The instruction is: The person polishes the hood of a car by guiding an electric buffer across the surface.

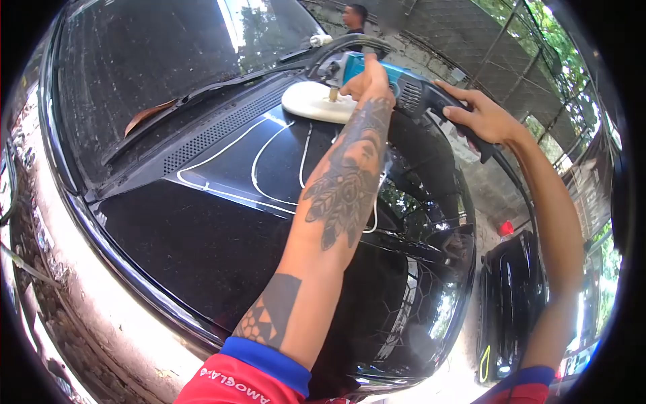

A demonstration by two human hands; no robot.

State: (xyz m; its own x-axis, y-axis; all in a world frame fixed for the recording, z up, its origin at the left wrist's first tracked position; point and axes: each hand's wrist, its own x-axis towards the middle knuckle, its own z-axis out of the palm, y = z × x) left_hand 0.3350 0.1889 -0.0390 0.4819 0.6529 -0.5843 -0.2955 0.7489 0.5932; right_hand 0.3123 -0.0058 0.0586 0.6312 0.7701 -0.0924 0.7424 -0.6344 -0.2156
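The rotary polisher (410,93) lies across the far rear part of the black car hood (188,249), with its white round pad (306,102) at the corner next to the windshield (161,57). The left hand (369,82) is closed on the teal head end of the polisher, just above and beside the pad; one digit points down toward the brass-coloured spindle (333,94), and the other fingers are mostly hidden, so how they wrap cannot be told. The right hand (486,120) grips the dark rear handle, its thumb laid across the top and the forefinger stretched along the casing. The polisher's body thus spans the gap between the two hands, with the pad beyond the left one. A black cord (513,174) trails down from the handle, past the right forearm.

Thin white lines of paste (258,161) loop over the hood between the pad and its near side, partly behind the tattooed left forearm. Along the hood's rear edge runs a perforated vent panel (229,124); a wiper (195,101) and a dry brown leaf (147,116) rest by the windshield's lower edge. Another person (354,20) shows in the background beyond the hood's far edge.
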